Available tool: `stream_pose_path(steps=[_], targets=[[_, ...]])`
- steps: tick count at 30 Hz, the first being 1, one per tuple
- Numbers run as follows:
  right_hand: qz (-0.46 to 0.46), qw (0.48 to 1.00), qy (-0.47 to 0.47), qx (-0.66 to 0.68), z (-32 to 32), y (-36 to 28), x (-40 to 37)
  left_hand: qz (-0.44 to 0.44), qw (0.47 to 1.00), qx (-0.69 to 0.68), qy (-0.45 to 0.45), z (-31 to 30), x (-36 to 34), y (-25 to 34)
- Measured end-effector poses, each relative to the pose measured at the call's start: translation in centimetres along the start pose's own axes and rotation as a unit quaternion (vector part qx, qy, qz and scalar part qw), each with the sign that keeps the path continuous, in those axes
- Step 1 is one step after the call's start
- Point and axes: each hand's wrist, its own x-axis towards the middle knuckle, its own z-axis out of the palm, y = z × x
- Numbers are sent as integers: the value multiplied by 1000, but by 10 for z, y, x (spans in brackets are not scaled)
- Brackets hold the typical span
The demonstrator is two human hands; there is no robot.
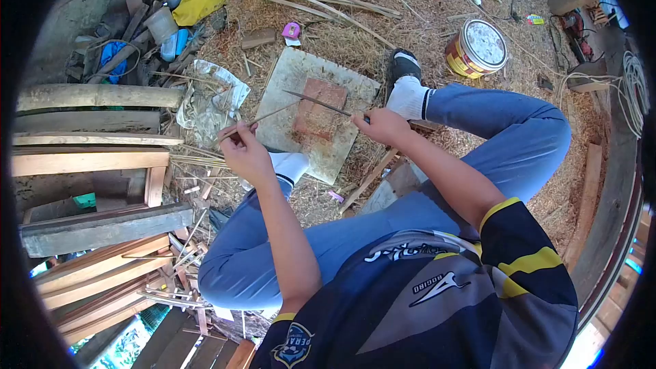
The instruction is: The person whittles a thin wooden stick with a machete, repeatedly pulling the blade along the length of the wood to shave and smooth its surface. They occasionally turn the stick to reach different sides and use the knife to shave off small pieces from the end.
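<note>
My left hand [244, 150] is closed around a thin wooden stick [273, 112], whose far end points right over the board. A long, narrow knife [318, 101] extends leftward from my right hand [379, 125], which is wrapped round its dark handle. The blade's tip lies above the stick's far end; whether the two touch I cannot tell. Below them, a pale square board [273, 96] rests on the ground between my feet, with a reddish-brown flat piece [321, 89] on top of it.
Wood shavings cover the ground. Long strips [342, 17] lie beyond the board, near a pink tape measure [292, 30]. A paint bucket [478, 48] stands beyond my right leg. Stacked timber [96, 162] is at left, a crumpled plastic bag [208, 102] beside the board.
</note>
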Motion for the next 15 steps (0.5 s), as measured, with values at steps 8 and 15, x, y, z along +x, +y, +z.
stream_pose_path(steps=[8,15], targets=[[-25,1000,-6,1,-3,-10,-5,-4,1000,22,3,3,-4,8],[26,1000,6,2,12,8,20,-16,1000,-17,13,0,-3,6]])
